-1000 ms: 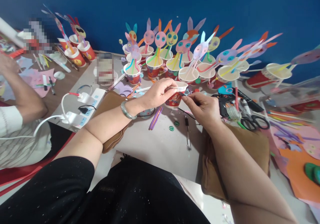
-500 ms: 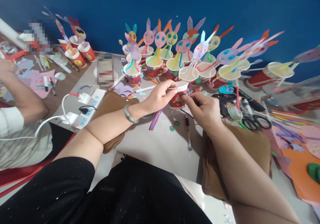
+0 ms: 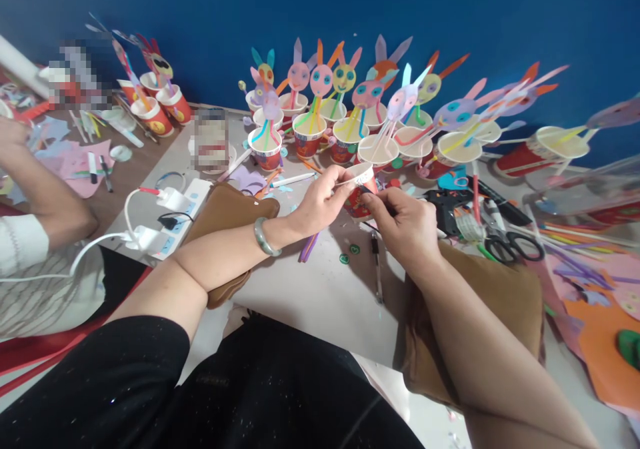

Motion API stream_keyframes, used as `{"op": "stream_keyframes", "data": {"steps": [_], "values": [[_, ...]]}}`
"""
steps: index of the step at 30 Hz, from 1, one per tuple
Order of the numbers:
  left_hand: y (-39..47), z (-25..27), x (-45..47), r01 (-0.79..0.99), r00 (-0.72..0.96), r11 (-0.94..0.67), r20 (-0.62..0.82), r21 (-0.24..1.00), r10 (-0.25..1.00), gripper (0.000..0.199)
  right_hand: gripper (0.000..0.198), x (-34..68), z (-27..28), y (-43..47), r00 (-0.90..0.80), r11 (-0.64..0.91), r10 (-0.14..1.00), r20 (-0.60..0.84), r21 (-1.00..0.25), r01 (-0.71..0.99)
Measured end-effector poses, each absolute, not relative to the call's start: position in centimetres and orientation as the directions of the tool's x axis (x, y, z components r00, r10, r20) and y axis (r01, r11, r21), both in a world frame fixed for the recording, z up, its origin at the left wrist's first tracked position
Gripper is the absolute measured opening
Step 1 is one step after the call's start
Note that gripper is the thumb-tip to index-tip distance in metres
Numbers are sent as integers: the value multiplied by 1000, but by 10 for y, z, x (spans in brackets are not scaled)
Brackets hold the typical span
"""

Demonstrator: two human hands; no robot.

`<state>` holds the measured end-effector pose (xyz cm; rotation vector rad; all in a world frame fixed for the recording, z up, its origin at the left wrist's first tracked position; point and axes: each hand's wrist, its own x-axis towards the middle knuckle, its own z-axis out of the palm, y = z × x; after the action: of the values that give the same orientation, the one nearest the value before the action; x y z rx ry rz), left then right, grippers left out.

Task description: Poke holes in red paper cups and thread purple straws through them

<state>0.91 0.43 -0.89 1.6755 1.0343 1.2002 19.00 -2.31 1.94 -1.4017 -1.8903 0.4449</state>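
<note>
A red paper cup (image 3: 356, 206) with a white rim is tilted a little above the table. My left hand (image 3: 324, 201) grips it near the rim, thumb in front, fingers partly hidden. My right hand (image 3: 407, 227) is closed in a pinch against the cup's front, just below the rim. Something small and dark shows at its fingertips, too small to name. Under my left hand, purple straws (image 3: 309, 247) stick out. Two small green paper discs (image 3: 349, 254) and a pen (image 3: 377, 265) lie on the table nearer to me.
Behind, cups with paper rabbit heads (image 3: 321, 81) on straws line the blue wall. Scissors (image 3: 523, 245) and a black glue gun (image 3: 443, 203) lie right, near a brown bag (image 3: 493, 309). Left are a brown pouch (image 3: 227, 215), a power strip (image 3: 187, 219) and another person's arm (image 3: 55, 192).
The cup has turned and tilted slightly in my left hand. My right hand has shifted slightly left and down, still pinched at the cup's front.
</note>
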Motion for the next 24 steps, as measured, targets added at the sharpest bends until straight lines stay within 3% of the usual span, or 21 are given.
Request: {"op": "stream_keyframes", "data": {"steps": [6,24], "values": [[1,-17,14,159,170,-287,260,945,951,14,44,187,18,-25,-126,340,927,353,-648,681],[-7,-23,19,86,165,-280,263,956,950,31,45,186,15,-27,-128,338,923,362,-608,718]]}}
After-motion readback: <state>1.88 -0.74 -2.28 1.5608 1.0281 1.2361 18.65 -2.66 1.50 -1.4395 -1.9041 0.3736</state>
